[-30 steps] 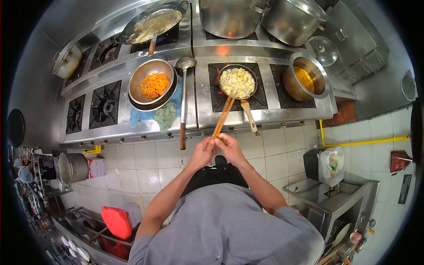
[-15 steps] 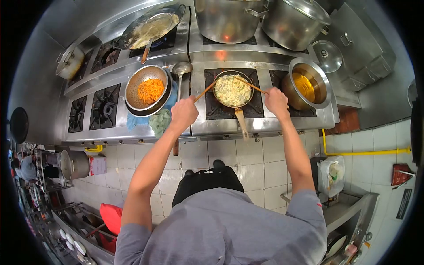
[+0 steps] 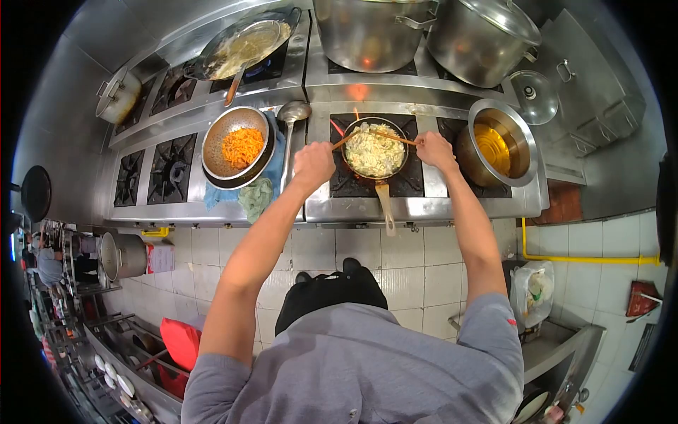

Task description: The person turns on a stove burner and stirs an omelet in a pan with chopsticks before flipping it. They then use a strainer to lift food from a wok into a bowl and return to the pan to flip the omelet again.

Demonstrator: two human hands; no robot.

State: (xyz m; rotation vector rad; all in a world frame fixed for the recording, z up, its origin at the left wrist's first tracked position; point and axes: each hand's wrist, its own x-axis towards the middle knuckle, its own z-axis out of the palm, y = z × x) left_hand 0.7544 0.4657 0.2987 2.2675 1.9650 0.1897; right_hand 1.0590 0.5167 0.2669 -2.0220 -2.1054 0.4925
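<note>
A frying pan (image 3: 382, 189) full of a chopped pale yellow-green egg-like mixture (image 3: 376, 150) sits on a front burner, its light handle toward me. My left hand (image 3: 314, 165) is closed around a thin wooden utensil (image 3: 342, 142) that reaches over the pan's left rim. From the right, my right hand (image 3: 435, 150) grips another slim wooden utensil (image 3: 397, 139), its far end in the food. Food hides the working ends of both. Orange flame shows behind the pan's rim. A long-handled ladle (image 3: 294, 111) lies left of my left hand, its handle passing close to it.
On the left, a speckled pan (image 3: 215, 143) holds orange shredded food, with a green cloth (image 3: 256, 199) beside it. A metal pot of yellow oil (image 3: 527, 169) stands at right. Large stockpots (image 3: 371, 39) and a wok (image 3: 203, 69) occupy the rear burners.
My left hand has moved right and slightly up, nearer the pan. My right hand has shifted a little left and up. The food has been spread about and the wooden utensils have changed angle.
</note>
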